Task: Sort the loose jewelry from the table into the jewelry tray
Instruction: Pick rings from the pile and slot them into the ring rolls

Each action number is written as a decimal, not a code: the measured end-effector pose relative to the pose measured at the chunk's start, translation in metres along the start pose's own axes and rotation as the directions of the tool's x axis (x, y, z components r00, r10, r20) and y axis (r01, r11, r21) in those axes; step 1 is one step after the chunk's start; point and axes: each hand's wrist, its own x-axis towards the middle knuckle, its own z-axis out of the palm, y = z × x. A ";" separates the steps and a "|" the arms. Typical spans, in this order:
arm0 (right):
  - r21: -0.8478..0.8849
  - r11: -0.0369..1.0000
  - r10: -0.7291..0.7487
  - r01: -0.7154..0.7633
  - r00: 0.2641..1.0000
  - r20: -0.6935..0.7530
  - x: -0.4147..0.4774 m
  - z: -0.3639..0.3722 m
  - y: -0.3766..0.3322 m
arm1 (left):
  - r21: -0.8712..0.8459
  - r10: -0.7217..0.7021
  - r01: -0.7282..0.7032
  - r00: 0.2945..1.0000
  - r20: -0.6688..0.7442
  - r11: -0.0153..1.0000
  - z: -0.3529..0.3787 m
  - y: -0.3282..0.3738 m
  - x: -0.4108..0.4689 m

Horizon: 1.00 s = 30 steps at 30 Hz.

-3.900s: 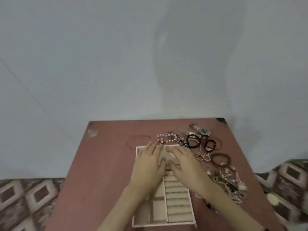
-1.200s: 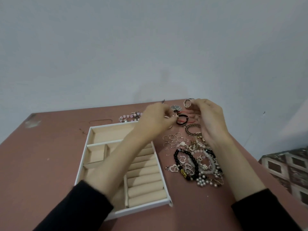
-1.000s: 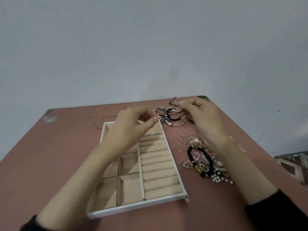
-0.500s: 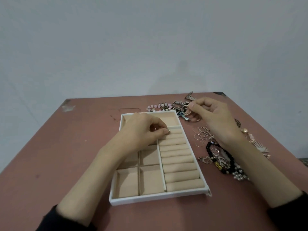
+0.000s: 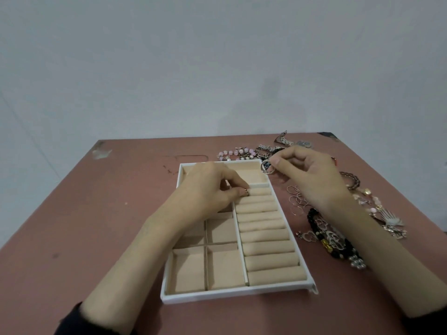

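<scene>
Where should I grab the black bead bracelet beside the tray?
Pinch the black bead bracelet at its far curve, by the thin hoops, coming straight down from above. It lies flat on the table, and heart charms tangle over its nearer beads, so that bare curve probably lifts cleanest.

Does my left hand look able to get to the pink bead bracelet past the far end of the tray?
Probably yes, once freed: the left hand pinches a small ring over the tray, and the pink bead bracelet lies just past its far rim with nothing between.

Reddish-brown table (image 5: 121,213) against plain pale wall (image 5: 217,56).
</scene>
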 end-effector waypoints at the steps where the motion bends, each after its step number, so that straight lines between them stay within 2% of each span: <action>1: -0.066 0.997 -0.028 0.029 1.000 0.011 0.000 0.001 0.002 | -0.013 -0.011 0.011 1.000 0.002 1.000 0.000 -0.001 0.000; 4: -0.287 0.948 -0.118 0.137 0.990 0.082 -0.003 0.004 0.006 | -0.018 -0.039 0.039 0.999 0.023 0.999 -0.002 -0.002 0.002; 7: -0.455 0.848 -0.217 0.270 0.962 0.167 -0.004 0.007 0.009 | -0.031 -0.052 0.053 0.998 0.035 0.998 -0.003 -0.004 0.002; 15: -0.486 0.794 -0.258 0.365 0.926 0.274 -0.004 0.002 0.008 | -0.064 -0.077 0.071 0.992 -0.095 0.995 -0.004 -0.008 0.004; 30: -0.509 0.775 -0.228 0.375 0.917 0.329 -0.004 -0.001 0.003 | -0.074 -0.081 0.070 0.984 -0.157 0.995 -0.005 -0.008 0.004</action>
